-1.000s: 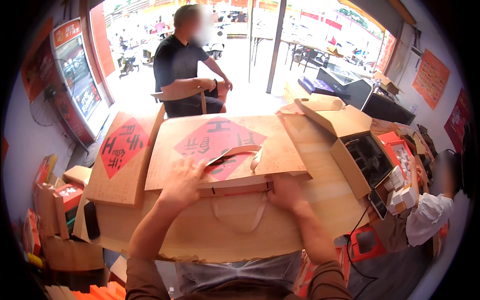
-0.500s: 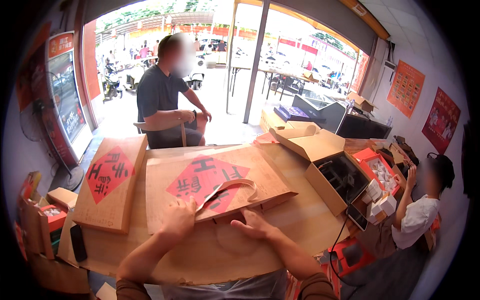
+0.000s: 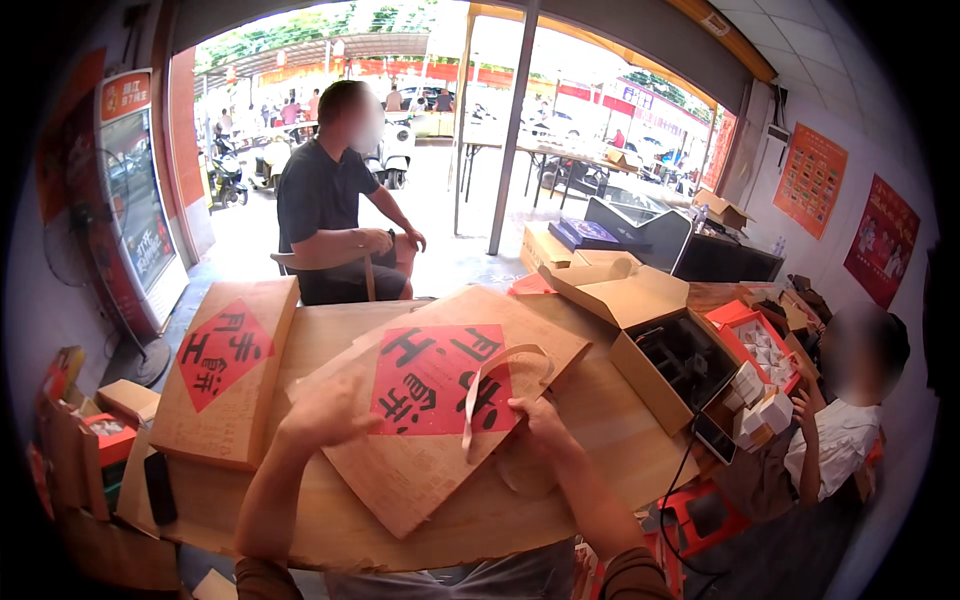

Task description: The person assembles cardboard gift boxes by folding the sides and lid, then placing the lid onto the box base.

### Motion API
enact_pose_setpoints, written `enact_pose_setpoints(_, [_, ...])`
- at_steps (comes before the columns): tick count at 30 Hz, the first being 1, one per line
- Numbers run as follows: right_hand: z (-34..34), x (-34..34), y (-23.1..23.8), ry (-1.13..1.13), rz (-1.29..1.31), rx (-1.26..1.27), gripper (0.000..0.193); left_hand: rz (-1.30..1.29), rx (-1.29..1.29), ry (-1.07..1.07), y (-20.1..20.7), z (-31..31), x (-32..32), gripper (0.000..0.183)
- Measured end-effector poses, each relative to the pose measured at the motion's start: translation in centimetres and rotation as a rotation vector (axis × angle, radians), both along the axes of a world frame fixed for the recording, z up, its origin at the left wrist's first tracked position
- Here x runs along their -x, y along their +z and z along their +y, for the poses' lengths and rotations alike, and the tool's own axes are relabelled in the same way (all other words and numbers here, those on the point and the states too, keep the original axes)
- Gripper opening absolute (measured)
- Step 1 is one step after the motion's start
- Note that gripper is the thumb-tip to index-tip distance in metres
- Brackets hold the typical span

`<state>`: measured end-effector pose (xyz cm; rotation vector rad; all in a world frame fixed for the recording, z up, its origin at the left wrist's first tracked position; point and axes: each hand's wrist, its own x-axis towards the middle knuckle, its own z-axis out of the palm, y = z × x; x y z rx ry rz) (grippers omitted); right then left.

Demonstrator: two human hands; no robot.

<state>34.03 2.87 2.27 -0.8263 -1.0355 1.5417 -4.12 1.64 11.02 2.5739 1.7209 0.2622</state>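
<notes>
A flat brown paper gift bag (image 3: 400, 480) with a red diamond label and a pale ribbon handle (image 3: 478, 395) lies turned askew on the wooden table in front of me. My right hand (image 3: 545, 422) has its fingers closed on the bag's near right edge, beside the ribbon. Over the bag's left side is my left hand (image 3: 332, 412), smeared by motion, so its grip does not show. A similar brown box (image 3: 215, 430), also red-labelled, lies to the left.
A dark phone (image 3: 158, 488) rests at the table's (image 3: 560, 515) left edge. An open cardboard box (image 3: 655, 370) with black contents stands right, near a red box of white packets (image 3: 765, 345). One person (image 3: 325, 200) sits across the table; another (image 3: 840, 440) is at the right.
The bag has turned on the table, one corner now pointing toward me. My left hand has shifted left, and my right hand has moved slightly up and right onto the bag's edge.
</notes>
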Motion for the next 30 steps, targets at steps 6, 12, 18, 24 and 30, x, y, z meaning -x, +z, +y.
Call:
enact_pose_setpoints(6, [2.7, -3.9, -2.6, -0.077, -0.126, 0.102, 0.035, 0.108, 0.061, 0.407, -4.5, 5.2, 3.5, 0.104])
enact_pose_setpoints(12, [0.6, -3.2, 0.9, 0.065, -0.383, 0.058, 0.047, -0.035, 0.339, 0.229, -3.8, 4.7, 3.9, 0.098])
enact_pose_setpoints(18, [2.4, -4.5, -2.7, -0.095, -0.320, -0.059, 0.048, -0.254, 0.495, 0.162, -3.1, 4.8, 3.0, 0.081])
enact_pose_setpoints(24, [3.1, -4.6, -1.9, -0.060, -0.083, -0.053, 0.056, -0.704, 0.644, 0.211, -3.5, 5.4, 2.7, 0.055])
enact_pose_setpoints(30, [2.7, -4.8, -2.1, -0.098, -0.120, -0.143, 0.059, -1.250, 0.578, 0.168, -4.1, 6.1, 1.4, 0.042])
